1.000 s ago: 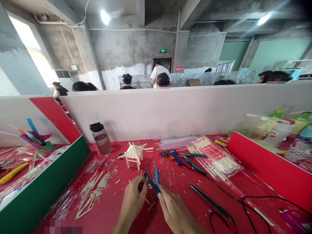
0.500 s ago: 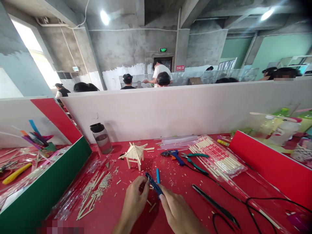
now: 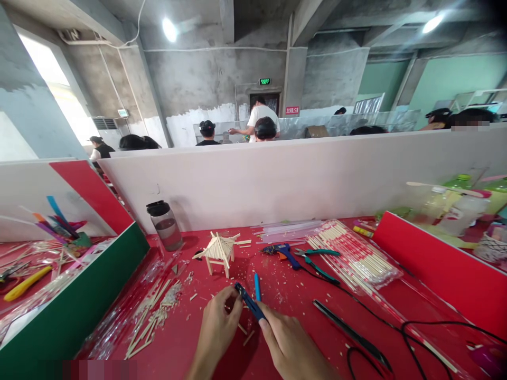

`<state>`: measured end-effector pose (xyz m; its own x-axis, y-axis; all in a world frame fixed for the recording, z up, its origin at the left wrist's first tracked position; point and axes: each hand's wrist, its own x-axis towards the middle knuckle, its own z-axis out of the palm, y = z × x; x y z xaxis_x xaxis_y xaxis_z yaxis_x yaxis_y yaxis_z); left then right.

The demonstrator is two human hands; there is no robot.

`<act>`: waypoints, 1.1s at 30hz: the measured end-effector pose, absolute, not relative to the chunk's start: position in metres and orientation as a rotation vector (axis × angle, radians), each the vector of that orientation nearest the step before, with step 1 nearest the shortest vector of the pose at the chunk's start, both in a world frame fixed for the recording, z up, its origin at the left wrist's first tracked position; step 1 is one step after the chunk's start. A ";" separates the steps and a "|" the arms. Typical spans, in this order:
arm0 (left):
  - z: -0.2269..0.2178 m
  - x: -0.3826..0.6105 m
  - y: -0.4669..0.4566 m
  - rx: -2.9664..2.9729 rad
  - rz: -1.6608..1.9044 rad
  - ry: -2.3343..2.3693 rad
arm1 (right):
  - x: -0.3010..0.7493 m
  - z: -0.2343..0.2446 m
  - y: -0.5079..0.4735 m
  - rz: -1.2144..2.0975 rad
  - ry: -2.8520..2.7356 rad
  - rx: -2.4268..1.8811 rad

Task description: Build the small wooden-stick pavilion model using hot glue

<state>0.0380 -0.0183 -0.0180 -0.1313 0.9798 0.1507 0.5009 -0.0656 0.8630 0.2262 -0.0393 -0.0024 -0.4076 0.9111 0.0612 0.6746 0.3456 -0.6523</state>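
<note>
My right hand (image 3: 291, 345) is closed round the blue handles of a pair of cutting pliers (image 3: 249, 301), whose jaws point up and left. My left hand (image 3: 217, 330) is pinched right at the jaws, on a small piece I cannot make out. Both hands hover low over the red table (image 3: 277, 295), near its front edge. Just beyond them stands a small pavilion model (image 3: 219, 252) made of wooden sticks. Short stick offcuts (image 3: 245, 333) lie under and between my hands.
A blue glue gun (image 3: 282, 251) and green-handled pliers (image 3: 319, 262) lie right of the model, with a pack of sticks (image 3: 352, 257) further right. A dark-lidded jar (image 3: 166, 225) stands at the back left. Loose sticks (image 3: 152, 316) and black cables (image 3: 380, 338) flank my hands. People sit behind the white partition (image 3: 277, 179).
My hands and the pliers have stayed in nearly the same place; my left fingers have closed in slightly on the jaws. The camera shifted a little.
</note>
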 end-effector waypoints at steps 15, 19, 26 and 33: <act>-0.014 0.038 -0.019 1.614 1.112 1.659 | 0.227 0.004 -0.042 0.848 -2.187 -1.346; -0.010 0.039 -0.021 1.616 1.102 1.670 | 0.226 0.004 -0.042 0.840 -2.204 -1.332; -0.011 0.038 -0.018 1.580 1.135 1.631 | 0.226 -0.003 -0.042 0.836 -2.212 -1.321; -0.015 0.037 -0.015 1.488 1.237 1.486 | 0.225 -0.004 -0.041 0.834 -2.220 -1.324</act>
